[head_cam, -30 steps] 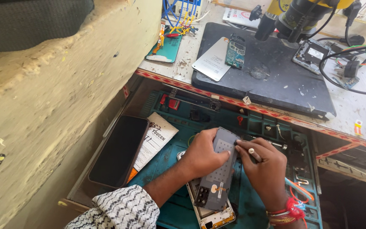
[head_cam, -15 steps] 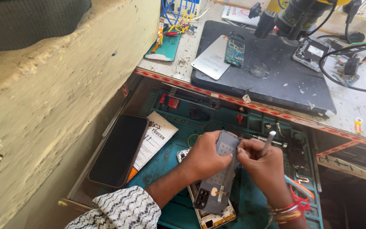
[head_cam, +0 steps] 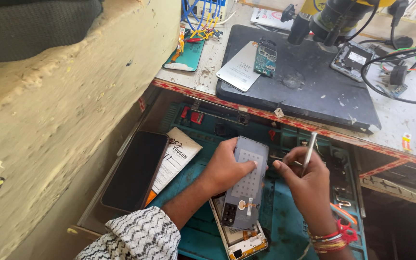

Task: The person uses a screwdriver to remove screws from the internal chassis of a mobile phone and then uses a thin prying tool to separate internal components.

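Gripping w/ our left hand (head_cam: pixel 227 168), we hold the grey phone back panel (head_cam: pixel 246 190) from its left edge, thumb on top, over the teal mat (head_cam: pixel 285 226) & an opened phone (head_cam: pixel 241 240). Our right hand (head_cam: pixel 306 185) is closed on thin metal tweezers (head_cam: pixel 309 154), fingertip at the panel's right edge.

Grey phone back cover (head_cam: pixel 247 188) dotted with a fine white grid, above a white-framed phone body (head_cam: pixel 240 240). Teal work mat (head_cam: pixel 285 226). Glossy black phone (head_cam: pixel 136 171) along the mat's left edge. Black-and-white patterned sleeve (head_cam: pixel 131 238). Red and gold bangles (head_cam: pixel 331 236). Silvery tweezers (head_cam: pixel 309 153).
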